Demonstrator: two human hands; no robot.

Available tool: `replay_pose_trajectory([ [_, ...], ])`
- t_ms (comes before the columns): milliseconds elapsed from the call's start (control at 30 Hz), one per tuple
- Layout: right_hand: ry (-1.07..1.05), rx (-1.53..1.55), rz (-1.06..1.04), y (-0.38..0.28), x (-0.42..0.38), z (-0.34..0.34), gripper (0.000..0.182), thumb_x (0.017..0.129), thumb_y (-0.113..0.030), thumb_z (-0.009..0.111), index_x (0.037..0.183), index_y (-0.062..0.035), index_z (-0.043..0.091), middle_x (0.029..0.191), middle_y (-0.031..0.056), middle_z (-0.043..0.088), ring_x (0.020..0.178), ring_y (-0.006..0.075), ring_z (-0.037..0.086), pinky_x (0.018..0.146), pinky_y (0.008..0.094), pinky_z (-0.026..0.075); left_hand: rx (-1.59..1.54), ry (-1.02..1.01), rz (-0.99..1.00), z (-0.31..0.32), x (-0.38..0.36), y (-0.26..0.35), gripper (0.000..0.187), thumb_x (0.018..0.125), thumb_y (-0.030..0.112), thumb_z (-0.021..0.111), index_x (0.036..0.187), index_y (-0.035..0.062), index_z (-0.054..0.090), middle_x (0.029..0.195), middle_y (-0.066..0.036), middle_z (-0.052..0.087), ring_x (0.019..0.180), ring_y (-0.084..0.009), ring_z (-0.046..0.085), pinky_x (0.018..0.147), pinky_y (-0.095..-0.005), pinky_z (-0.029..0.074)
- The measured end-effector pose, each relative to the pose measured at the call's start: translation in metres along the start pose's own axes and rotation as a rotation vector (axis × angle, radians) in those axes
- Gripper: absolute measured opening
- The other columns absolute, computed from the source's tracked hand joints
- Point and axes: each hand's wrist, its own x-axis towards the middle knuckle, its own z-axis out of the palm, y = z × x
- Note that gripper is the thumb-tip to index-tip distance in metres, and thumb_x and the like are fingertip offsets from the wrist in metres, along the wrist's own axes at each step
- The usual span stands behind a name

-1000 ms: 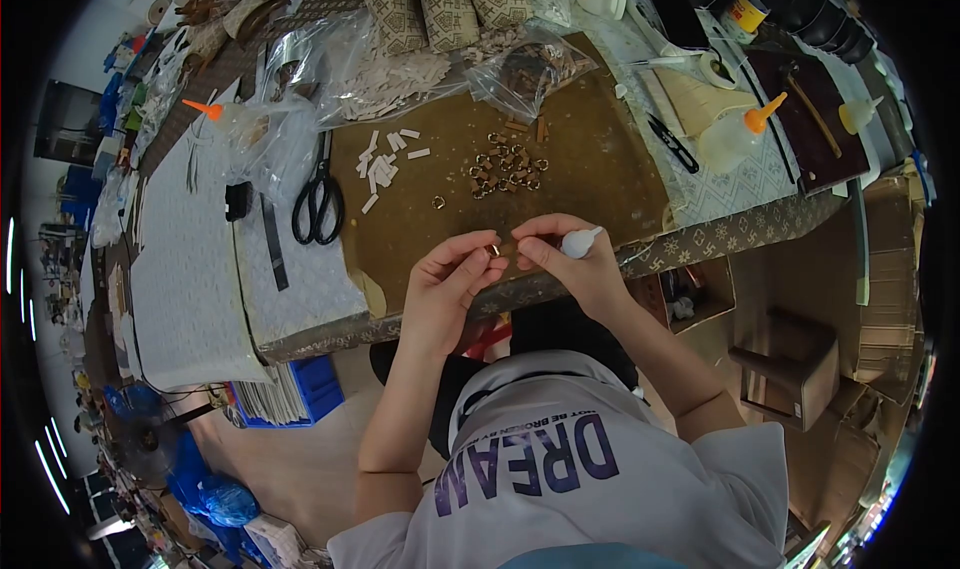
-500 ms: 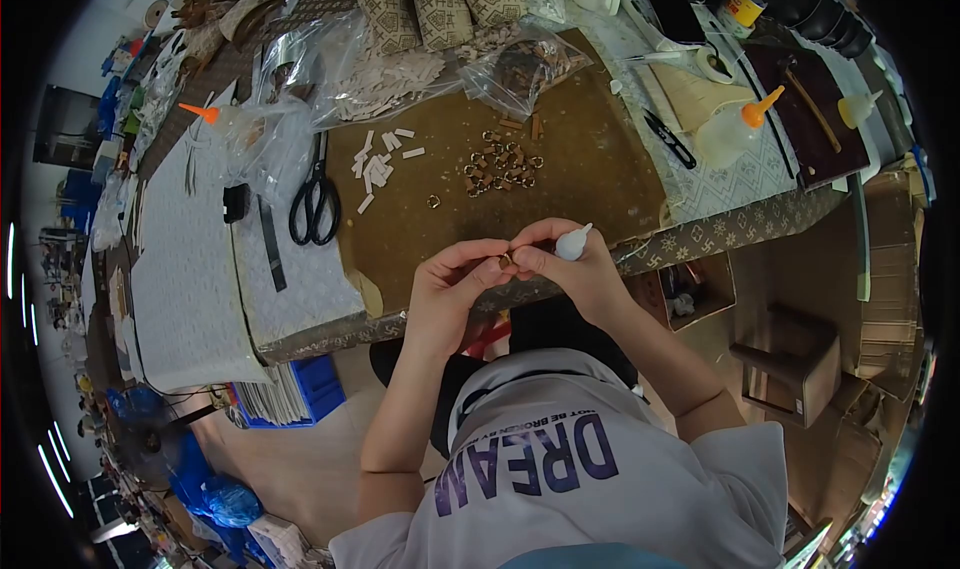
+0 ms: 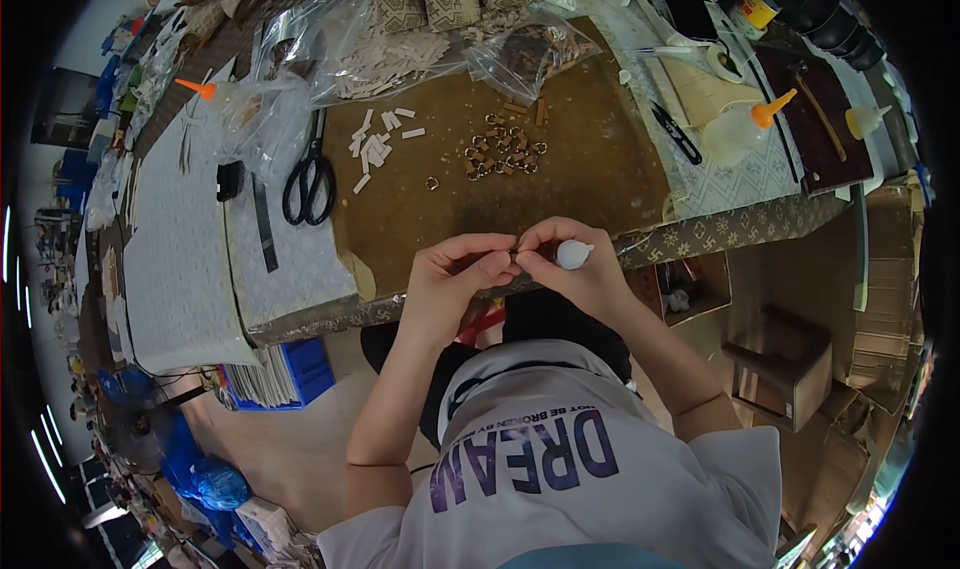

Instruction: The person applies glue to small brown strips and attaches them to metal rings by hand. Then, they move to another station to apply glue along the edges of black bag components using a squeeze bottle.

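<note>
Ring [image 3: 516, 256], tiny and half hidden, sits pinched between both sets of fingertips just over the near edge of the bench. Left hand [image 3: 455, 279] closes on it from the left; right hand [image 3: 570, 264] meets it from the right, also curled around a small white glue bottle [image 3: 574, 255]. Spare rings [image 3: 503, 153] lie farther back mid-bench, scissors [image 3: 309, 177] toward the left edge.

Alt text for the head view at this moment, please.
Seen from above, a person's left hand and right hand pinch a tiny piece together at the edge of a brown work mat; the right also holds a small white bottle. Metal rings and scissors lie beyond.
</note>
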Motion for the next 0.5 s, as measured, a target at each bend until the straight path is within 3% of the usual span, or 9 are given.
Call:
replay_pose_trajectory([
  [133, 0.012, 0.040, 0.003, 0.002, 0.000, 0.001, 0.007, 0.081, -0.004, 0.066, 0.086, -0.0006, 0.062, 0.084, -0.0006, 0.061, 0.073, 0.0046, 0.054, 0.064, 0.0185, 0.044, 0.048, 0.003, 0.045, 0.000, -0.001, -0.004, 0.021, 0.081, -0.001, 0.066, 0.102, -0.0020, 0.065, 0.089, -0.009, 0.067, 0.078, -0.0116, 0.064, 0.073, -0.0232, 0.052],
  [233, 0.018, 0.047, 0.022, 0.000, 0.001, 0.002, 0.017, 0.079, -0.009, 0.070, 0.091, -0.0013, 0.060, 0.084, 0.0010, 0.061, 0.076, 0.0046, 0.054, 0.064, 0.0196, 0.044, 0.176, 0.062, 0.080, -0.003, -0.001, -0.006, 0.022, 0.081, -0.001, 0.066, 0.102, -0.0026, 0.065, 0.089, -0.010, 0.067, 0.078, -0.0130, 0.064, 0.073, -0.0236, 0.053],
  [300, 0.046, -0.021, -0.049, -0.004, 0.000, -0.001, 0.024, 0.081, -0.013, 0.070, 0.098, -0.0012, 0.057, 0.086, 0.0030, 0.060, 0.078, 0.0063, 0.054, 0.066, 0.0215, 0.044, 0.045, 0.067, 0.041, -0.009, 0.001, -0.006, 0.022, 0.081, -0.001, 0.066, 0.102, -0.0030, 0.065, 0.089, -0.011, 0.067, 0.079, -0.0144, 0.065, 0.073, -0.0238, 0.053],
  [433, 0.107, -0.306, -0.229, 0.001, -0.004, -0.005, 0.034, 0.083, -0.015, 0.068, 0.110, -0.0029, 0.051, 0.088, 0.0091, 0.057, 0.080, 0.0158, 0.056, 0.069, 0.0280, 0.046, -0.103, 0.117, -0.054, -0.022, 0.001, 0.001, 0.022, 0.081, -0.001, 0.065, 0.103, -0.0034, 0.064, 0.090, -0.012, 0.067, 0.081, -0.0175, 0.066, 0.074, -0.0249, 0.054],
  [500, 0.008, -0.395, -0.224, -0.006, -0.004, -0.009, 0.031, 0.083, -0.013, 0.066, 0.109, -0.0034, 0.053, 0.085, 0.0112, 0.056, 0.078, 0.0229, 0.056, 0.069, 0.0319, 0.047, -0.160, 0.103, -0.069, -0.026, -0.001, 0.004, 0.022, 0.082, 0.000, 0.065, 0.104, -0.0035, 0.064, 0.090, -0.013, 0.067, 0.081, -0.0188, 0.067, 0.075, -0.0261, 0.055],
])
